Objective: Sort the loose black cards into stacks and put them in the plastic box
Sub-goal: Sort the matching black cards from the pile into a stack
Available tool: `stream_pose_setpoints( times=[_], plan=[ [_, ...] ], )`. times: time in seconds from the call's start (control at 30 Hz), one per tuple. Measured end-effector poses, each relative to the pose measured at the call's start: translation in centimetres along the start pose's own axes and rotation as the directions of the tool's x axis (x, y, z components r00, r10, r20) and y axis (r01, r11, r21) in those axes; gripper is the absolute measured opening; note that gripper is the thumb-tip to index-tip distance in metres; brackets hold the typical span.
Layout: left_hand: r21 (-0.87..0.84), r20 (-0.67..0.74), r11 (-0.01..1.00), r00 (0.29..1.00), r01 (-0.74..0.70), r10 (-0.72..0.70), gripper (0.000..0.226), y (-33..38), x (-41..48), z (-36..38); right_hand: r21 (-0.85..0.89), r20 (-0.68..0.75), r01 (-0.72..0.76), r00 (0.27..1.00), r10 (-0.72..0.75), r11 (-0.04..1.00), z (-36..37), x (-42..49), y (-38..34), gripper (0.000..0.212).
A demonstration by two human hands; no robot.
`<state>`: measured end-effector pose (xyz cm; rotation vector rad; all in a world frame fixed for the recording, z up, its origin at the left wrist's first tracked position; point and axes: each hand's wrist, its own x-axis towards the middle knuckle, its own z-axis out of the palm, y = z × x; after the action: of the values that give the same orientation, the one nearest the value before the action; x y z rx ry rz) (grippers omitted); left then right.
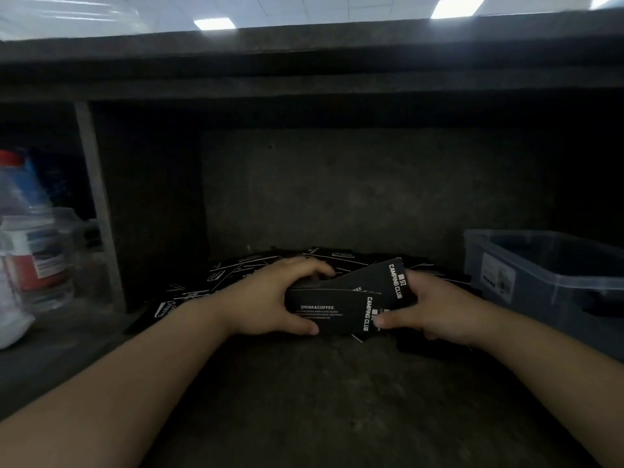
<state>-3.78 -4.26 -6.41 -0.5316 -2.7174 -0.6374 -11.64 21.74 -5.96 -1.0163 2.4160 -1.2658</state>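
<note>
Left hand (270, 295) and right hand (429, 305) both pinch fanned cards (341, 307) above loose pile (243, 271); box (540, 275) at right. Cards thin, light, likely slick: squeeze by edges, square up.

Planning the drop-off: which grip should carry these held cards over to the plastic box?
Right. The right grip pinches the held cards on the side nearest the plastic box, which stands to the right; the left grip would probably have to cross over.
</note>
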Motion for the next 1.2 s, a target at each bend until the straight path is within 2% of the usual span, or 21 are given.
stream_pose_setpoints(
  times=[0.07, 0.2, 0.33, 0.4, 0.53, 0.6, 0.63, 0.7, 0.77, 0.8, 0.83, 0.9, 0.97, 1.03, 1.13, 1.2],
  plan=[
    [-0.077, -0.014, 0.996, 0.999, 0.042, -0.043, 0.066, 0.1, 0.0, 0.5, 0.012, 0.024, 0.01, 1.0, -0.01, 1.0, 0.1, 0.1, 0.2, 0.054],
    [0.01, -0.042, 1.0, 0.999, -0.018, 0.019, 0.062, 1.2, 0.6, 1.3, -0.141, 0.086, 0.053, 0.995, -0.041, 0.989, 0.6, 0.3, 0.3, 0.083],
    [0.145, -0.049, 0.989, 0.998, -0.042, 0.049, 0.06, 1.2, 0.5, 0.6, -0.179, -0.073, 0.078, 0.993, -0.093, 0.981, -0.1, 0.1, -0.3, 0.103],
    [0.223, -0.031, 0.974, 0.998, -0.044, 0.053, 0.064, 1.1, 0.4, 0.5, -0.254, -0.09, 0.123, 0.985, -0.15, 0.959, -0.3, -0.1, -0.5, 0.098],
    [0.35, 0.08, 0.934, 0.995, -0.078, 0.053, 0.076, 1.0, 0.3, 0.7, -0.494, 0.082, 0.115, 0.993, -0.086, 0.862, 0.7, -0.3, -0.5, 0.078],
    [0.288, 0.095, 0.955, 0.995, -0.065, 0.039, 0.075, 1.1, 0.2, 0.5, -0.51, 0.065, 0.119, 0.993, -0.099, 0.852, 1.0, -0.3, -0.7, 0.068],
    [0.193, 0.05, 0.981, 0.999, -0.029, 0.02, 0.071, 1.1, 0.1, 0.2, -0.484, 0.048, 0.13, 0.991, -0.122, 0.865, 0.9, -0.3, -0.7, 0.059],
    [-0.04, -0.177, 0.998, 0.983, 0.051, -0.057, 0.052, 0.8, -0.3, -0.7, -0.416, 0.015, 0.14, 0.989, -0.147, 0.898, 0.7, -0.2, -0.5, 0.043],
    [-0.056, -0.402, 0.989, 0.903, 0.139, -0.15, 0.035, -0.6, -0.9, -1.7, -0.366, 0.004, 0.127, 0.991, -0.135, 0.922, 0.6, -0.1, -0.3, 0.036],
    [-0.015, -0.424, 0.976, 0.883, 0.216, -0.202, 0.036, -1.5, -1.2, -2.0, -0.349, 0.008, 0.123, 0.992, -0.129, 0.929, 0.6, 0.0, -0.1, 0.035],
    [0.034, -0.374, 0.955, 0.89, 0.294, -0.26, 0.041, -2.4, -1.5, -2.2, -0.338, 0.012, 0.12, 0.992, -0.123, 0.934, 0.6, 0.1, 0.0, 0.035],
    [0.08, -0.17, 0.896, 0.891, 0.437, -0.42, 0.057, -4.0, -1.9, -2.0, -0.322, 0.015, 0.11, 0.994, -0.111, 0.94, 0.6, 0.1, 0.1, 0.036],
    [0.048, -0.063, 0.866, 0.867, 0.497, -0.494, 0.069, -5.0, -1.8, -1.8, -0.305, 0.016, 0.103, 0.995, -0.103, 0.947, 0.5, 0.2, 0.2, 0.037],
    [0.055, -0.088, 0.885, 0.885, 0.462, -0.457, 0.069, -5.4, -1.4, -1.5, -0.292, 0.02, 0.105, 0.994, -0.104, 0.951, 0.5, 0.2, 0.2, 0.037],
    [0.199, -0.187, 0.908, 0.924, 0.368, -0.333, 0.071, -5.7, -0.7, -1.2, -0.291, 0.017, 0.108, 0.994, -0.108, 0.951, 0.7, 0.1, 0.0, 0.037],
    [0.222, -0.152, 0.922, 0.945, 0.318, -0.289, 0.068, -5.5, -0.3, -0.8, -0.284, 0.018, 0.113, 0.993, -0.113, 0.952, 0.6, 0.0, -0.1, 0.036]
  ],
)
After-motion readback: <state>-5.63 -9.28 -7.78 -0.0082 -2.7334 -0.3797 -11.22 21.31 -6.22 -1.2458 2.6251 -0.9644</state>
